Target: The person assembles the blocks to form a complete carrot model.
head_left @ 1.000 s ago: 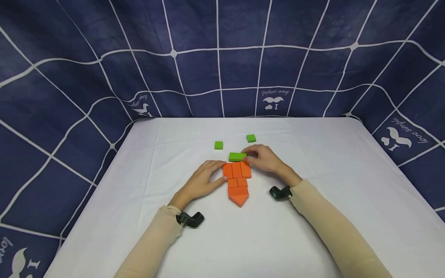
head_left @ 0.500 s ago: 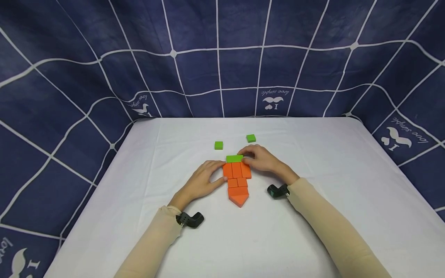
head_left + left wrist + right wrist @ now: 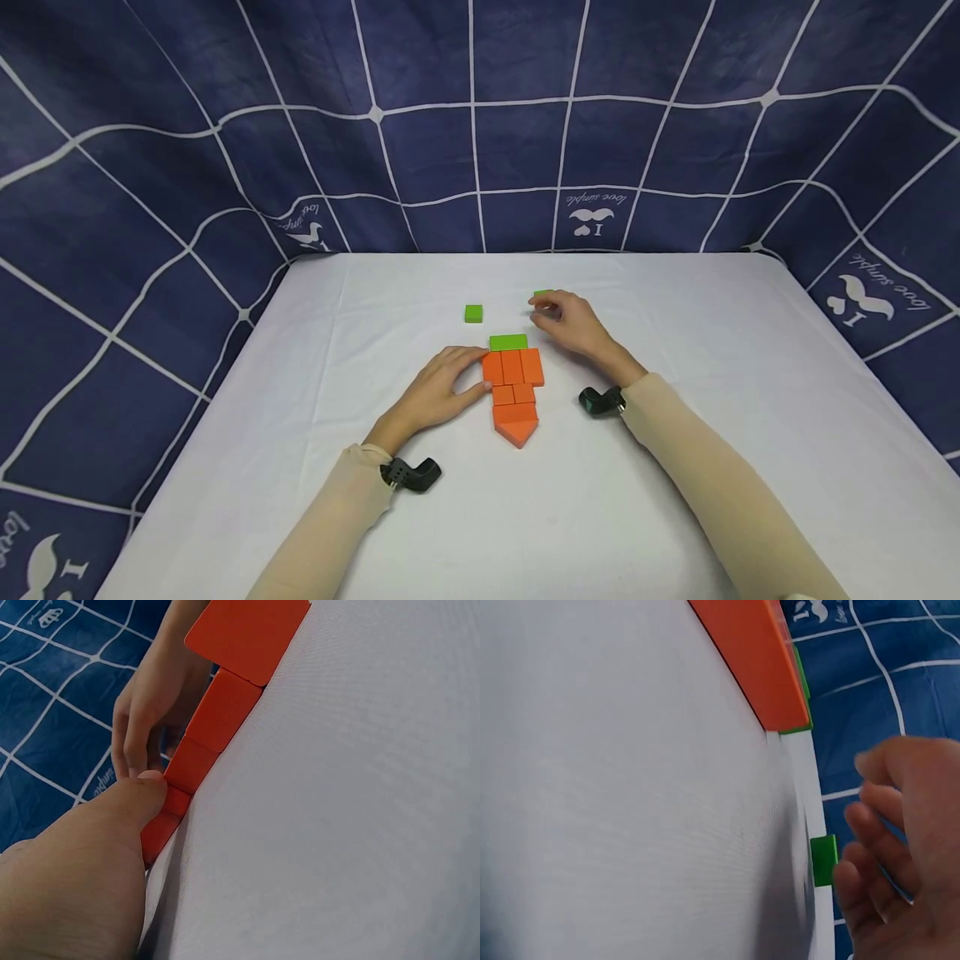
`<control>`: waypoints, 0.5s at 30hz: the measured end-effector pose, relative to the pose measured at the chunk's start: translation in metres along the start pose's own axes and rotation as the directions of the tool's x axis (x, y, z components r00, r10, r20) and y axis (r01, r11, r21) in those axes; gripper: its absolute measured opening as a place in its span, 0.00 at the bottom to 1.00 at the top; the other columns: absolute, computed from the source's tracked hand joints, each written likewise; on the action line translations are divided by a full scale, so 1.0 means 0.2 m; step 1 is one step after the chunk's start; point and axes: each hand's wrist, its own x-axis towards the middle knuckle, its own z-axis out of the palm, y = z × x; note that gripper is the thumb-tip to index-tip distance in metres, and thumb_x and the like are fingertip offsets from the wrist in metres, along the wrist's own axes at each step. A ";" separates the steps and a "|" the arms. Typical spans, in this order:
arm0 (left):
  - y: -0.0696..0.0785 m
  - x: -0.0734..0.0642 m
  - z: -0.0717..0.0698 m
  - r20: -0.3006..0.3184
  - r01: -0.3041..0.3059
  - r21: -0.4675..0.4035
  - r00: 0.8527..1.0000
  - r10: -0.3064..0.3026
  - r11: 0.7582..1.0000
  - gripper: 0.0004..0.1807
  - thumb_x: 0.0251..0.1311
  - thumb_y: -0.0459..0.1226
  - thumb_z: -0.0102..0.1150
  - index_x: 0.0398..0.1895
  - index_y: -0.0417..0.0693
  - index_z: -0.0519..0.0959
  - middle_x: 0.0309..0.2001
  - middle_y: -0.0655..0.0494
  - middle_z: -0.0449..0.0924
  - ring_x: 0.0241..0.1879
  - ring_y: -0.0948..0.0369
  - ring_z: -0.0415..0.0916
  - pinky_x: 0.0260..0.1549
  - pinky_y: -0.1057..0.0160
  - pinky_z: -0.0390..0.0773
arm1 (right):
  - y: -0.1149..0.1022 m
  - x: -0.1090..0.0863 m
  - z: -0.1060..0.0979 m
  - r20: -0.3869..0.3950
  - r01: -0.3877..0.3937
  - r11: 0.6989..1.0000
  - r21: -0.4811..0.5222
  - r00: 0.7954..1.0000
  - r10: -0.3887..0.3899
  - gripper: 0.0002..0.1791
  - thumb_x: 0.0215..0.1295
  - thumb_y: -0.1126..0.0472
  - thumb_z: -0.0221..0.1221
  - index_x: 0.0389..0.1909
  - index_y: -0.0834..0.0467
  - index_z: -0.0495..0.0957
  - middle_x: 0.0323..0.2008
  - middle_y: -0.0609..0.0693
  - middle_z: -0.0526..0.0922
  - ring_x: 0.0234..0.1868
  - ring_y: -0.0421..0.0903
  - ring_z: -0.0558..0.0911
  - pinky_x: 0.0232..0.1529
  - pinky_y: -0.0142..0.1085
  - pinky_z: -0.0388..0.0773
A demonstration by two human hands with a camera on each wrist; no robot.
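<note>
On the table, orange blocks point(image 3: 512, 367) form a shape with a row of three, two smaller blocks below and a pointed end towards me. A long green block point(image 3: 508, 342) lies along the row's far side. My left hand point(image 3: 438, 390) rests at the left side of the shape, index finger and thumb touching the leftmost orange block. Beyond the shape, my right hand point(image 3: 576, 323) holds nothing; its loosely bent fingers reach a small green block point(image 3: 824, 860), which they partly cover in the head view.
Another small green square block point(image 3: 473, 313) lies behind the long green one. A white cloth point(image 3: 360, 317) covers the table. Dark blue curtains point(image 3: 420, 150) with white lines rise behind and at both sides.
My right hand slid the long green block left and nearer, against the orange row. It then let go and moved away to the small green block at the back. The left hand stayed put.
</note>
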 end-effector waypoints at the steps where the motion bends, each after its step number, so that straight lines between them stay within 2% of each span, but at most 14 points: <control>1: 0.00 0.00 0.00 -0.002 -0.002 0.001 1.000 0.002 1.000 0.33 0.71 0.55 0.58 0.74 0.52 0.71 0.71 0.55 0.73 0.72 0.56 0.66 0.73 0.49 0.64 | 0.01 0.01 0.00 -0.037 -0.014 1.000 -0.002 0.999 0.014 0.17 0.70 0.59 0.63 0.56 0.61 0.83 0.51 0.58 0.85 0.50 0.55 0.81 0.55 0.49 0.76; 4: 0.00 0.00 0.00 -0.006 -0.002 0.003 1.000 0.002 1.000 0.33 0.70 0.55 0.59 0.73 0.52 0.71 0.71 0.55 0.73 0.72 0.56 0.66 0.73 0.49 0.65 | 0.03 0.05 0.00 -0.122 -0.070 0.997 -0.018 0.990 0.068 0.19 0.69 0.57 0.65 0.57 0.62 0.82 0.50 0.59 0.84 0.50 0.57 0.80 0.56 0.50 0.75; 6: 0.00 0.00 0.00 -0.004 0.001 0.002 1.000 -0.001 1.000 0.33 0.71 0.55 0.59 0.74 0.52 0.71 0.71 0.55 0.73 0.72 0.56 0.66 0.73 0.49 0.64 | 0.05 0.07 0.00 -0.148 -0.112 0.993 -0.028 0.983 0.107 0.22 0.68 0.56 0.65 0.59 0.62 0.81 0.52 0.61 0.83 0.50 0.58 0.79 0.57 0.51 0.74; 10: 0.00 0.00 0.00 0.004 0.004 -0.002 1.000 -0.004 1.000 0.33 0.71 0.55 0.59 0.74 0.52 0.71 0.71 0.55 0.73 0.72 0.56 0.66 0.74 0.50 0.64 | 0.08 0.10 0.01 -0.139 -0.175 0.983 -0.049 0.976 0.166 0.26 0.68 0.53 0.66 0.62 0.63 0.79 0.55 0.62 0.82 0.53 0.58 0.79 0.59 0.51 0.74; 15: 0.00 0.00 0.00 0.006 0.003 0.003 1.000 -0.003 1.000 0.33 0.71 0.56 0.59 0.74 0.53 0.71 0.71 0.56 0.73 0.73 0.57 0.65 0.74 0.50 0.64 | 0.10 0.12 0.02 -0.118 -0.196 0.978 -0.068 0.975 0.188 0.26 0.69 0.53 0.65 0.62 0.63 0.80 0.55 0.63 0.81 0.55 0.59 0.78 0.61 0.52 0.73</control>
